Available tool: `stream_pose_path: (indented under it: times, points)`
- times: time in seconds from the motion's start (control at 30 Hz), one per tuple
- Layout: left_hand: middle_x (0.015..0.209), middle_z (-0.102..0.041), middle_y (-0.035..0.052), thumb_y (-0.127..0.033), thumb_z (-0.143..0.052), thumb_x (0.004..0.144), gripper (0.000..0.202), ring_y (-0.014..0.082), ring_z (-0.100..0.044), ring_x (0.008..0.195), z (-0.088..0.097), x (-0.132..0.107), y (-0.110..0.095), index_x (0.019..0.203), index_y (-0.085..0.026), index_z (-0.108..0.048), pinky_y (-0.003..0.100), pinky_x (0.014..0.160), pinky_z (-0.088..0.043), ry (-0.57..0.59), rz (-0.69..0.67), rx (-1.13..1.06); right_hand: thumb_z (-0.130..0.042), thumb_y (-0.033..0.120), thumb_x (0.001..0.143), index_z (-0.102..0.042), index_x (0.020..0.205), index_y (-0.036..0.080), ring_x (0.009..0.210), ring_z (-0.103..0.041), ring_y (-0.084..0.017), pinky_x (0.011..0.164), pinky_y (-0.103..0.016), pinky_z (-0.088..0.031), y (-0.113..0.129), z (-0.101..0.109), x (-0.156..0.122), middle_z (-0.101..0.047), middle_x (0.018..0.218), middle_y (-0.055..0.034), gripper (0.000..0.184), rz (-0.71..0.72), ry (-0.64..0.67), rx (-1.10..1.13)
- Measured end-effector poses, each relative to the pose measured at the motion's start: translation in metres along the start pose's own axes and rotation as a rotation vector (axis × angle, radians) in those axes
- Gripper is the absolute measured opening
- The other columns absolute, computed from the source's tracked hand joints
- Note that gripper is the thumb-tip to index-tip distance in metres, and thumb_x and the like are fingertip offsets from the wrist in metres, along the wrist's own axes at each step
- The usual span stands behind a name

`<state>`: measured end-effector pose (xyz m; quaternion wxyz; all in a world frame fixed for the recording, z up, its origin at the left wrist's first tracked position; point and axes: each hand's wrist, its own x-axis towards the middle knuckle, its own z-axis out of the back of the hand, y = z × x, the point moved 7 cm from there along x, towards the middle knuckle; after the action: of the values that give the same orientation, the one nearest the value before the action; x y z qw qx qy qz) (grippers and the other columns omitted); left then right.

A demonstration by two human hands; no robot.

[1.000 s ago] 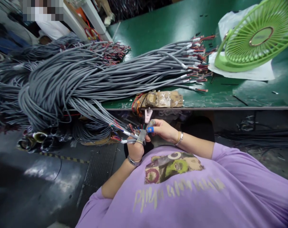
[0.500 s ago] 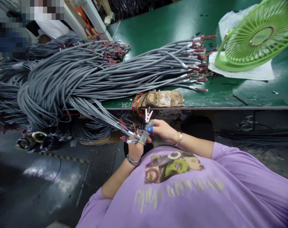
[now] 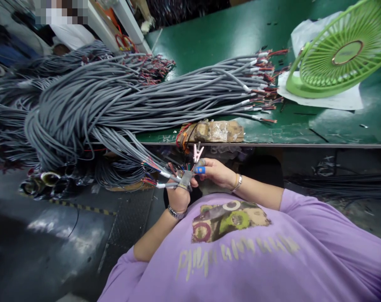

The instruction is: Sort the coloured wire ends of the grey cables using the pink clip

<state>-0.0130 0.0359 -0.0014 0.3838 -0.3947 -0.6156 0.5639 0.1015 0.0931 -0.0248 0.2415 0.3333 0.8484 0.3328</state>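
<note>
My left hand (image 3: 178, 198) is closed around several grey cables (image 3: 169, 185) with white sleeves and bare coloured wire ends (image 3: 150, 181). A grey wrap covers one of its fingers. Close by on the right, my right hand (image 3: 218, 173) is pinched at the wire tips, blue tape (image 3: 200, 170) round its thumb. What lies between those fingertips is too small to make out. A pale pink clothespin (image 3: 197, 152) stands just above the right fingertips, at the bench edge. The held cables run up left into a big grey cable bundle (image 3: 115, 100) on the bench.
On the green bench (image 3: 209, 40), a green fan (image 3: 344, 54) stands on white paper (image 3: 322, 98) at right. A taped wooden block (image 3: 223, 131) sits at the front edge. More coiled cables (image 3: 121, 172) lie below at left. Another person (image 3: 71, 33) is at the upper left.
My left hand has turned slightly, and the loose coloured wire ends of its cables now fan further out to the left. My right hand stays nearly in place.
</note>
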Motion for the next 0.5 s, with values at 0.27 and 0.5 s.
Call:
stream_pose_path:
  times: [0.27,0.5]
  points:
    - [0.05,-0.062,-0.0007,-0.036,-0.068,0.077,0.022,0.0122,-0.06,0.045,-0.01,0.002,-0.01,0.066,-0.017,-0.067,0.022,0.044,-0.043,0.029,0.014,-0.011,-0.066,0.061,0.078,-0.064,0.082,0.014,0.056,-0.049,-0.008,0.055,-0.022,-0.045,0.0,0.021,0.029,-0.06,0.07,-0.0007,0.047,-0.06,-0.053,0.171]
    - [0.051,-0.064,0.0006,-0.036,-0.065,0.079,0.028,0.012,-0.06,0.046,-0.015,0.009,-0.002,0.058,-0.017,-0.063,0.022,0.044,-0.043,0.05,0.002,0.044,-0.067,0.068,0.072,-0.063,0.075,0.014,0.056,-0.05,-0.01,0.055,-0.023,-0.045,0.01,0.006,0.034,-0.059,0.064,-0.0005,0.055,0.051,-0.015,0.139]
